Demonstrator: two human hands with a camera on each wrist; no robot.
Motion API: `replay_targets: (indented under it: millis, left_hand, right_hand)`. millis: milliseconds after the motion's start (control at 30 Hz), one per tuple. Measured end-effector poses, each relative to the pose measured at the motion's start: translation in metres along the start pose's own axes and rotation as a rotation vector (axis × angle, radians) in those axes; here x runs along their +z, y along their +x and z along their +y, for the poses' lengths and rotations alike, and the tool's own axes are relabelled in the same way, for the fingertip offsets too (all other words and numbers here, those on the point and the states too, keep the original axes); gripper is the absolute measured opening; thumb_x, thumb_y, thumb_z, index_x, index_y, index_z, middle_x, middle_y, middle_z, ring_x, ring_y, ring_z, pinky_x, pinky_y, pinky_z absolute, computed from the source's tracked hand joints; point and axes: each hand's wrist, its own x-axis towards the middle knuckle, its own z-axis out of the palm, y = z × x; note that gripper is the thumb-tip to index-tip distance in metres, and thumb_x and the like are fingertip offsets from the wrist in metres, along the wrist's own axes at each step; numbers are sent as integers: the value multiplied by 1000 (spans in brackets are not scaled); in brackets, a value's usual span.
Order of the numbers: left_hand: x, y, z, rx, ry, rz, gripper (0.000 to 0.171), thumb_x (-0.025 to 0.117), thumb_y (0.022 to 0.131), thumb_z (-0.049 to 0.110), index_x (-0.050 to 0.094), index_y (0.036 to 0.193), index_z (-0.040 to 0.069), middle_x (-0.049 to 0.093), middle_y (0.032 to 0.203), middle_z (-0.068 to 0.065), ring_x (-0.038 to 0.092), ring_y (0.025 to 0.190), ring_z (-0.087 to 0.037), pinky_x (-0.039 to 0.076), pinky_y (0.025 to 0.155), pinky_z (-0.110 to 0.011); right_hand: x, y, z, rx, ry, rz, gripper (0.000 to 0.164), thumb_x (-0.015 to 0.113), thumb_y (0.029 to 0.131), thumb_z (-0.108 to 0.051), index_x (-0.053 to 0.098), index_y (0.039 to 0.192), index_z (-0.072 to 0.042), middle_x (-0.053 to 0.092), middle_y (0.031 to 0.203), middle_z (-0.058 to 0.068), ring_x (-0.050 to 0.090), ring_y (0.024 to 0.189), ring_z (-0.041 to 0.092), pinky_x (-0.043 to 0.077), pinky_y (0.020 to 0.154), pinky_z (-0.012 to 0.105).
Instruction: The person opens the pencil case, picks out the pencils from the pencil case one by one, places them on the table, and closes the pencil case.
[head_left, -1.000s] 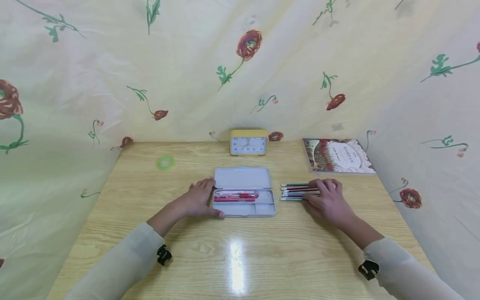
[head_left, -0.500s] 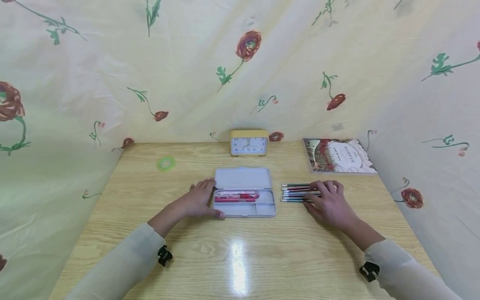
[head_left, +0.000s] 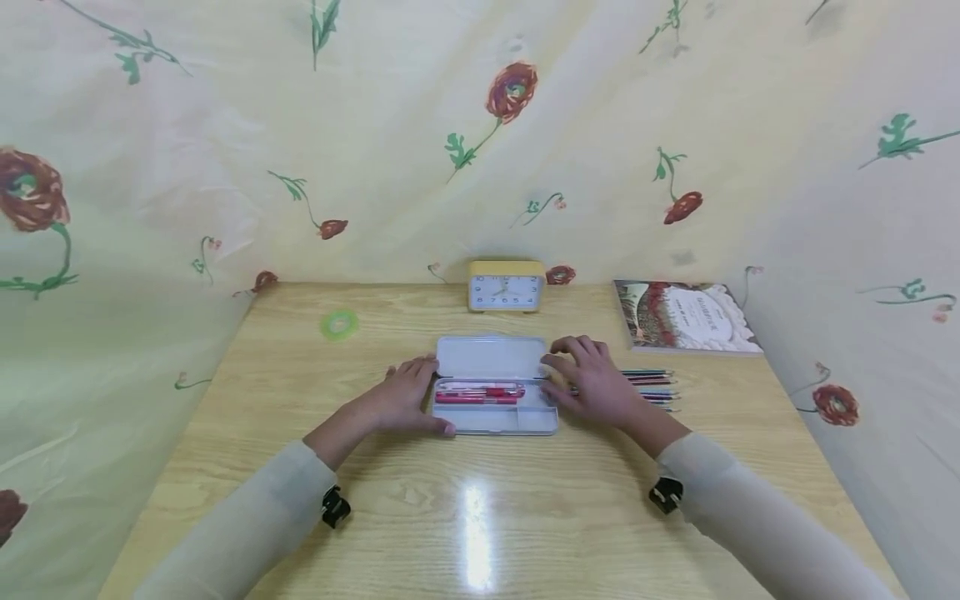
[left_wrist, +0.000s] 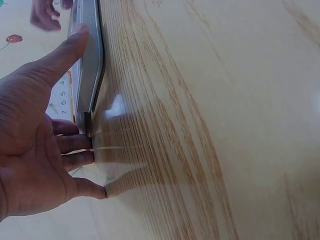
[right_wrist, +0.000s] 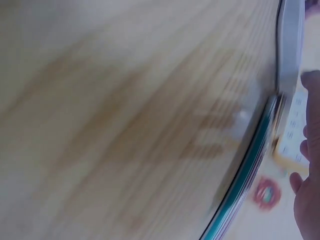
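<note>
A pale pencil case (head_left: 491,422) lies with its lid raised in the middle of the table, pink and red pens (head_left: 480,396) in its rear compartment. My left hand (head_left: 401,400) rests at its left side, fingers spread; in the left wrist view the thumb (left_wrist: 70,47) touches the case. Over the right edge of the case hovers my right hand (head_left: 592,387), fingers loosely bent, apparently holding nothing. Beneath and right of that hand, several pencils (head_left: 651,383) lie side by side on the table. In the right wrist view the pencils (right_wrist: 240,185) reach close to the case.
A yellow clock (head_left: 506,287) stands behind the case. At the back right lies a book (head_left: 686,317), and a green tape roll (head_left: 340,324) is at the back left. Flower-patterned cloth (head_left: 412,167) hangs behind the wooden table (head_left: 405,508).
My right hand has let go of the pencils and moved left to the case's right edge. The pencils now extend from under the hand. My left hand stays at the case.
</note>
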Motion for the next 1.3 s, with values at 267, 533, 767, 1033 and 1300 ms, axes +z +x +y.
replay_targets:
  millis: [267, 533, 767, 1033, 1300]
  left_hand:
    - [-2, -1, 1, -11, -9, 5, 120, 92, 86, 60, 29, 171, 5, 26, 182, -22, 22, 170, -46, 12, 135, -77]
    - [-5, -3, 1, -7, -10, 7, 120, 92, 86, 60, 29, 170, 3, 26, 181, -24, 23, 169, -47, 14, 134, -78]
    - [-3, -1, 0, -15, -4, 4, 125, 92, 84, 62, 25, 172, 3, 24, 182, -25, 22, 169, -48, 12, 135, -76]
    - [-4, -3, 3, -23, 5, 11, 125, 92, 85, 61, 24, 173, 4, 24, 182, -23, 22, 170, -47, 12, 137, -73]
    - [-1, -3, 1, -14, -65, 50, 140, 96, 81, 59, 6, 177, 10, 27, 182, -22, 27, 169, -46, 12, 135, -76]
  right_hand:
    - [13, 30, -17, -5, 14, -134, 61, 86, 95, -52, 69, 145, -22, 59, 144, 10, 52, 132, 35, 45, 108, 65]
    - [19, 44, -12, 85, 84, -175, 65, 74, 103, -56, 61, 156, -23, 52, 156, 14, 47, 142, 39, 42, 115, 68]
    - [30, 65, -14, 249, 100, -288, 77, 57, 111, -59, 38, 173, -18, 46, 170, 20, 43, 155, 49, 40, 124, 72]
    - [25, 77, -24, 285, 124, -301, 72, 62, 110, -51, 45, 169, -13, 54, 163, 22, 49, 148, 49, 47, 118, 71]
    - [13, 84, -30, 296, 93, -263, 70, 69, 107, -45, 48, 167, -15, 54, 161, 21, 47, 148, 49, 48, 116, 70]
